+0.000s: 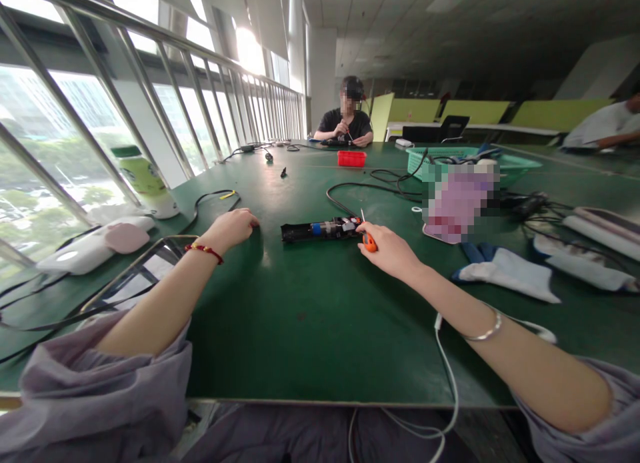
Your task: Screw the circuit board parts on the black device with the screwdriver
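Observation:
A black device (300, 232) with a blue band and exposed inner parts lies on the green table (300, 330), in front of me. My right hand (387, 250) is closed round an orange-handled tool (369, 242) at the device's right end; its thin metal shaft points up and away. My left hand (234, 227) rests on the table to the left of the device, apart from it, with fingers curled in. What the left fingers hold, if anything, is hidden.
A green basket (417, 163) of cables, a pink phone (457, 206) and gloves (515, 273) lie on the right. At left are a bottle (147, 183), a white device (95, 246) and a tablet (135, 273). A red tray (351, 158) stands near a person opposite.

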A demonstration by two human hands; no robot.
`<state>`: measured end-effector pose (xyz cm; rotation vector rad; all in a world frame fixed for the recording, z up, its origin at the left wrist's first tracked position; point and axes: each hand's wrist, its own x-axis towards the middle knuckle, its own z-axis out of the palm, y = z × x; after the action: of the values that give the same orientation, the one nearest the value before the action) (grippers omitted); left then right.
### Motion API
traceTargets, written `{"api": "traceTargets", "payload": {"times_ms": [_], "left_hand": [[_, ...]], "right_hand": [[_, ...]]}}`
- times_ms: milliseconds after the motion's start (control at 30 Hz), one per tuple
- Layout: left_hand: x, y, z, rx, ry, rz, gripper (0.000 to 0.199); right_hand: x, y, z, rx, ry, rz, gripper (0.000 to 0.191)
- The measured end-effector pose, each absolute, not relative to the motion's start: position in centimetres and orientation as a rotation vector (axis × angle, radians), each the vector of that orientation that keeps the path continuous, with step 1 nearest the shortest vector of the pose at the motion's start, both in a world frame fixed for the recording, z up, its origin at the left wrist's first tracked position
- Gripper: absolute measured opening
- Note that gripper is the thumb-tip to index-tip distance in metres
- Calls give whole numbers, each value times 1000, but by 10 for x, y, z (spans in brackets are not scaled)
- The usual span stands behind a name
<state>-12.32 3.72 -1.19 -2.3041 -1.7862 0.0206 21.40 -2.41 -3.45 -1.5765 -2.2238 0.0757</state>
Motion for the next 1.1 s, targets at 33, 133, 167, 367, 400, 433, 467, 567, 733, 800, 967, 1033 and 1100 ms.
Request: {"api": "traceTargets", "payload": {"times_ms": [33, 133, 167, 367, 400, 433, 467, 567, 733, 800, 967, 1033, 1100], "left_hand": [[-118, 35, -11, -2301, -1780, 31, 37], [-102, 28, -9, -2228, -1815, 57, 30], [-96, 26, -9, -2172, -1852, 72, 29], [-68, 17, -7, -1958, -1986, 141, 31], [-68, 16, -7, -1948, -1997, 135, 31], [-69, 17, -7, -1943, -2007, 121, 32], [-70, 17, -7, -1943, -2011, 102, 33], [-73, 15, -7, -1958, -2009, 88, 34], [-67, 12, -10, -1941, -2022, 126, 32], [-66, 12, -12, -1943, -2030, 92, 32], [-83, 17, -4, -1931, -2114, -80, 28], [-93, 16, 6, -1892, -2146, -189, 28], [-103, 13, 16, -1908, -2138, -279, 27]], "right_hand": [[214, -24, -35, -1574, -2223, 74, 32], [214, -25, -34, -1580, -2219, 60, 33], [214, -25, -33, -1586, -2219, 53, 33], [213, -28, -30, -1626, -2232, 36, 33], [214, -28, -30, -1622, -2237, 32, 33], [214, -27, -29, -1619, -2242, 28, 32], [214, -27, -29, -1618, -2245, 25, 32], [214, -27, -29, -1618, -2253, 30, 32], [214, -27, -32, -1617, -2254, 28, 31], [214, -28, -34, -1624, -2249, 21, 31], [213, -28, -33, -1634, -2249, 23, 31], [213, -27, -31, -1627, -2247, 22, 31], [212, -27, -29, -1623, -2244, 15, 31]]}}
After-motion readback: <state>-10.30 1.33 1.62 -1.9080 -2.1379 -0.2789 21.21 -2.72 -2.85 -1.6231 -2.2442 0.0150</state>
